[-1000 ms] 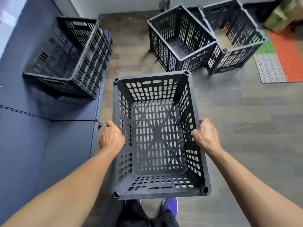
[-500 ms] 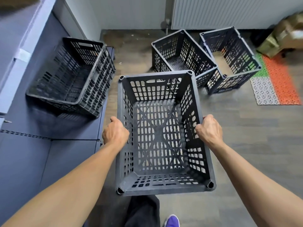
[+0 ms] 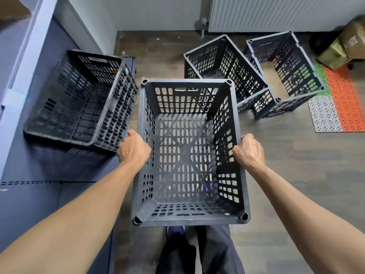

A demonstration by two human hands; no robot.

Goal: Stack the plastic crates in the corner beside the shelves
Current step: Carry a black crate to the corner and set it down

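Below: grey plank floor (image 3: 296,175); left hand (image 3: 134,149), right hand (image 3: 249,151) grip carried crate (image 3: 187,216) rims.

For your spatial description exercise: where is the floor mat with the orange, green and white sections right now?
In the head view the floor mat lies on the wooden floor at the far right, just right of the rightmost floor crate and in front of the cardboard boxes.
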